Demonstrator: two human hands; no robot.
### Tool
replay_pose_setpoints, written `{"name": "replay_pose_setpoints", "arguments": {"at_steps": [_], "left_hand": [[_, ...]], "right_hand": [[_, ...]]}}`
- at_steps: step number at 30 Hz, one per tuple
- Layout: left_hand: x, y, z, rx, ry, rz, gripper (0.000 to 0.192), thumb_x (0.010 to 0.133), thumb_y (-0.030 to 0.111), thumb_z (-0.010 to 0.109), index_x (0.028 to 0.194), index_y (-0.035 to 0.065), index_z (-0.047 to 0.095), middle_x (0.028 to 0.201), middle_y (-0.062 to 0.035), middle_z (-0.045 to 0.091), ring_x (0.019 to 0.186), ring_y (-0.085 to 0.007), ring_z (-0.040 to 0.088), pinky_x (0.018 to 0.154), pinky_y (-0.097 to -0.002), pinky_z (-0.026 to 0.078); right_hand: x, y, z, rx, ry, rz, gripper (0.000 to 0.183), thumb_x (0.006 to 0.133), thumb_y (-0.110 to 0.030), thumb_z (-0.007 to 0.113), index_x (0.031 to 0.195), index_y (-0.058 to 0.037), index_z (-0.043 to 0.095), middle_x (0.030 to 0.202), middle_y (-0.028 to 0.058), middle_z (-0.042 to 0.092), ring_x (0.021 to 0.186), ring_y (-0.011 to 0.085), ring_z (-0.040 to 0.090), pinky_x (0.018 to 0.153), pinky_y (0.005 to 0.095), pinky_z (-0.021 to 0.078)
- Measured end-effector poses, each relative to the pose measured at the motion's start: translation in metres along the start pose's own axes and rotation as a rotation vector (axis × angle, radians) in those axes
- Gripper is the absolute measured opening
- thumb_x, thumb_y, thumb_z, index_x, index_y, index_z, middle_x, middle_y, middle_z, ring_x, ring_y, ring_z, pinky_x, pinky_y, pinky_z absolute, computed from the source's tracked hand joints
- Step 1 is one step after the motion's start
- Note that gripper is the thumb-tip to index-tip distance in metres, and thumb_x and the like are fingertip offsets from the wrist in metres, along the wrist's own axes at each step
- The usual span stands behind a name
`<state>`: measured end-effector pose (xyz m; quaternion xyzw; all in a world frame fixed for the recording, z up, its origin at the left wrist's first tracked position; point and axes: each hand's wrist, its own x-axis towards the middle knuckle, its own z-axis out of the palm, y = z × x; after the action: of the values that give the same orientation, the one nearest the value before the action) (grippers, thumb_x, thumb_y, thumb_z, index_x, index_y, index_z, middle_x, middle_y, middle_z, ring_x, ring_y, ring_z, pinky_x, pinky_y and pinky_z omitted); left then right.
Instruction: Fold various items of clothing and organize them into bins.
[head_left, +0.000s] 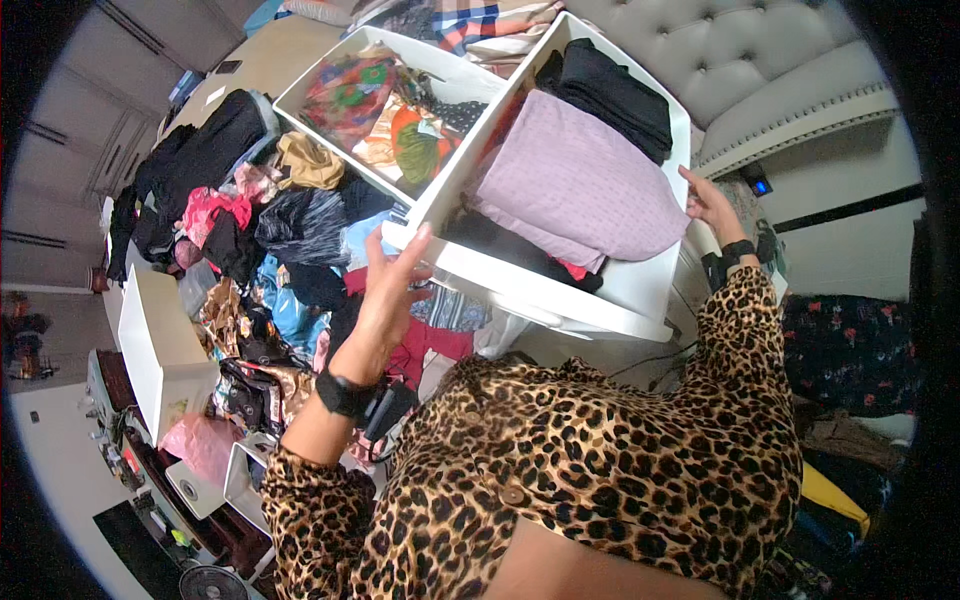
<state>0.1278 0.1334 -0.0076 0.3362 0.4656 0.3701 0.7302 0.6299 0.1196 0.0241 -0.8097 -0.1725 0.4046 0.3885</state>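
Observation:
A white plastic drawer (652, 285) is held in front of me at a tilt. My left hand (390, 285) grips its near left corner, and my right hand (709, 202) is at its right side wall, with the fingers partly hidden behind the wall. Inside lie a folded lilac cloth (585, 180), folded black garments (615, 97) and dark clothing at the near end, with a bit of red. Directly to the left stands a second white drawer (345, 154), which holds a multicoloured scarf (352, 97) and an orange and green cloth (420, 146).
Piled clothes (300, 225) spread to the left. Beyond them stands a white bin (161, 352), beside a pink plastic bag (202, 446). A tufted grey headboard (705, 45) rises at the back right. A pedestal fan (210, 581) is at lower left, and dark floral fabric (847, 352) lies at right.

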Motion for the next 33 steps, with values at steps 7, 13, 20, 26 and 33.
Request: {"name": "replay_pose_setpoints", "arguments": {"at_steps": [7, 13, 20, 26, 33], "left_hand": [[0.012, 0.006, 0.042, 0.064, 0.143, -0.057, 0.054, 0.069, 0.014, 0.064, 0.109, 0.0156, 0.028, 0.096, -0.0080, 0.045, 0.080, -0.0210, 0.049, 0.065, -0.0431, 0.043], [0.020, 0.004, 0.019, 0.049, 0.098, -0.058, 0.053, 0.069, 0.010, 0.058, 0.110, 0.0170, 0.025, 0.098, -0.0120, 0.045, 0.083, -0.0240, 0.051, 0.062, -0.0441, 0.046], [0.006, 0.027, -0.003, -0.104, 0.071, -0.020, 0.049, 0.068, 0.002, 0.056, 0.106, 0.0115, 0.026, 0.088, -0.0122, 0.048, 0.070, -0.0233, 0.055, 0.049, -0.0384, 0.050], [-0.027, 0.031, -0.033, -0.126, 0.173, -0.034, 0.053, 0.065, 0.000, 0.057, 0.108, 0.0113, 0.027, 0.091, -0.0107, 0.048, 0.073, -0.0227, 0.055, 0.051, -0.0379, 0.050], [-0.029, 0.049, -0.057, -0.101, 0.220, 0.086, 0.047, 0.069, 0.004, 0.053, 0.112, 0.0087, 0.035, 0.094, -0.0089, 0.049, 0.077, -0.0218, 0.055, 0.064, -0.0430, 0.050]], "right_hand": [[0.024, 0.021, 0.003, -0.057, 0.032, -0.427, 0.033, 0.067, 0.003, 0.052, 0.100, 0.0064, 0.049, 0.089, 0.0139, 0.058, 0.080, 0.0236, 0.058, 0.071, 0.0328, 0.0467], [-0.059, -0.021, 0.059, -0.264, 0.091, -0.644, 0.034, 0.064, 0.002, 0.050, 0.097, 0.0028, 0.045, 0.081, 0.0074, 0.050, 0.071, 0.0153, 0.048, 0.063, 0.0271, 0.0412], [-0.076, -0.022, 0.076, -0.007, 0.066, -0.715, 0.027, 0.063, 0.005, 0.048, 0.089, -0.0003, 0.044, 0.077, 0.0039, 0.045, 0.069, 0.0122, 0.045, 0.062, 0.0244, 0.0387], [-0.102, -0.032, 0.102, 0.119, -0.084, -0.794, 0.035, 0.058, 0.007, 0.043, 0.092, 0.0026, 0.046, 0.079, 0.0034, 0.046, 0.069, 0.0120, 0.045, 0.067, 0.0212, 0.0372], [-0.109, -0.076, 0.138, 0.168, -0.206, -0.921, 0.035, 0.054, 0.005, 0.045, 0.089, 0.0029, 0.046, 0.079, 0.0042, 0.046, 0.071, 0.0123, 0.044, 0.064, 0.0220, 0.0382]]}}
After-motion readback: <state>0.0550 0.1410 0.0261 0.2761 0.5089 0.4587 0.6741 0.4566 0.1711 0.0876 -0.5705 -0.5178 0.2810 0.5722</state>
